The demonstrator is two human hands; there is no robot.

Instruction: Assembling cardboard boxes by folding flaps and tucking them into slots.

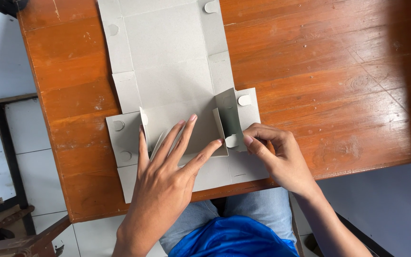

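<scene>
— Why is the left hand (167,166) spread flat like that?

— It pins the grey cardboard sheet (167,52) to the wooden table (334,71), fingers apart, so the panel under it stays down. The sheet runs lengthwise away from both hands, its far end pointing off the top edge.

— And the right hand (281,157)?

— Just right of the left fingertips, its thumb and fingers pinch a side flap (229,116) and hold it upright along the crease. A smaller flap (143,123) stands beside the left hand's outer finger.

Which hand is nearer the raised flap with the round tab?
Right. The right hand pinches the raised flap at its lower edge; the left hand lies flat on the grey cardboard sheet beside it.
</scene>
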